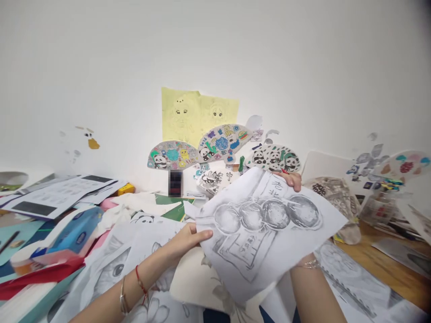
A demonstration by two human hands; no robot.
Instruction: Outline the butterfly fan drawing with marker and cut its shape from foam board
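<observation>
A white sheet with a pencil drawing is held up, tilted, between both hands. It shows several shaded round shapes in a row and a sign-like shape with written characters. My left hand grips the sheet's left edge, thumb on the front and the other fingers behind it. My right hand reaches behind the sheet and pinches its top edge; the paper hides its palm. Below the sheet is a pale fan-shaped card, partly covered. More pencil drawings lie under and around my forearms.
Painted fan-shaped cards lean against the white wall, with a yellow drawn sheet behind. At left lie printed papers and a blue tissue pack. At right stand clutter and another painted card above a wooden tabletop.
</observation>
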